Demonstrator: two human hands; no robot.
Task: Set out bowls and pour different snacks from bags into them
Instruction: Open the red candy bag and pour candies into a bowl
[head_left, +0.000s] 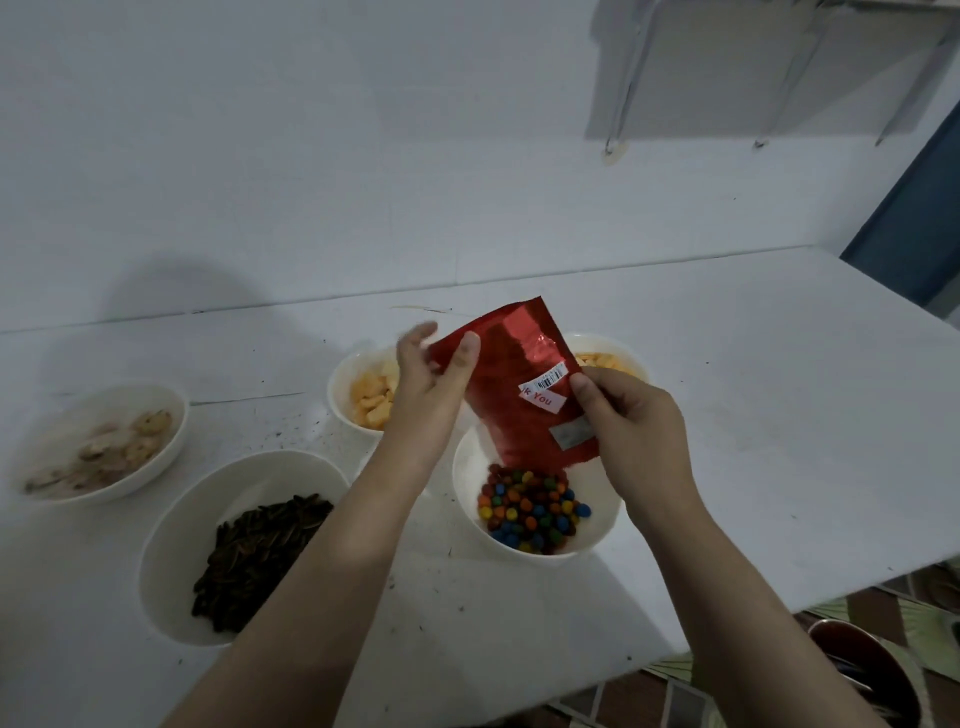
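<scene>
From the head camera I look down on a white bench (727, 389) set against a white wall. Both of my hands hold a red foil bag (524, 384) up over the bowl of coloured candies (530, 512). The bag is upended, its mouth pointing down, just above the heap of candy. My left hand (431, 384) pinches the bag's upper left corner, thumb laid flat on the foil facing me, the other fingers behind it. My right hand (631, 415) grips the bag's right edge, thumb pressed on the front near a barcode label, the remaining fingers curled round the back. A white sticker on the foil reads "k You".

The candy bowl sits on the bench nearest the middle, partly beneath the bag and between my forearms. To its left stands a bowl of striped sunflower seeds (244, 551), partly hidden by my left forearm. Farther left is a bowl of pale biscuits (98, 447), blurred. Behind my left hand is a bowl of yellow crackers (363, 400), and behind the bag another bowl of orange crackers (608, 358), mostly hidden. At the lower right, off the bench, a dark round container (862, 670) rests on patterned floor.
</scene>
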